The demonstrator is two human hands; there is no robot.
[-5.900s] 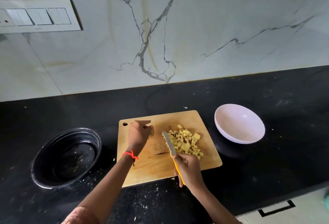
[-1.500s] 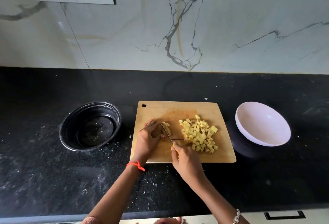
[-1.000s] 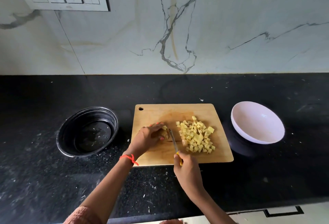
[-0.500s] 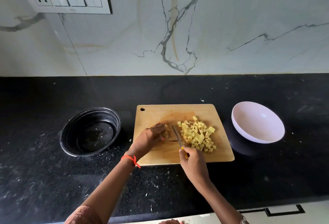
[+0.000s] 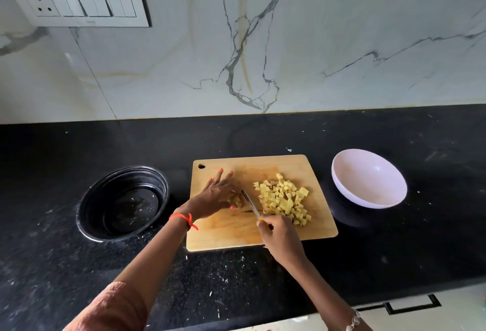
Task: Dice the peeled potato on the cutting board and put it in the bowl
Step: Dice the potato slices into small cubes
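Note:
A wooden cutting board (image 5: 231, 236) lies on the black counter. On its right half sits a pile of diced potato (image 5: 284, 199). A small uncut potato piece (image 5: 235, 199) lies left of the pile, partly hidden under my left hand (image 5: 214, 196). That hand rests on it with fingers stretched straight over the board and the thumb along its near side. My right hand (image 5: 280, 238) grips the yellow handle of a knife (image 5: 249, 203), whose blade stands just right of the piece. The white bowl (image 5: 368, 194) right of the board holds nothing.
A black round bowl (image 5: 122, 203) with a few scraps sits left of the board. Small white specks dot the counter (image 5: 236, 278) near its front edge. The marble wall with a switch panel (image 5: 79, 3) rises behind. A drawer handle (image 5: 410, 304) shows at bottom right.
My left hand's fingers, curled over the potato piece before, have straightened out across the board. The knife stays between the piece and the diced pile.

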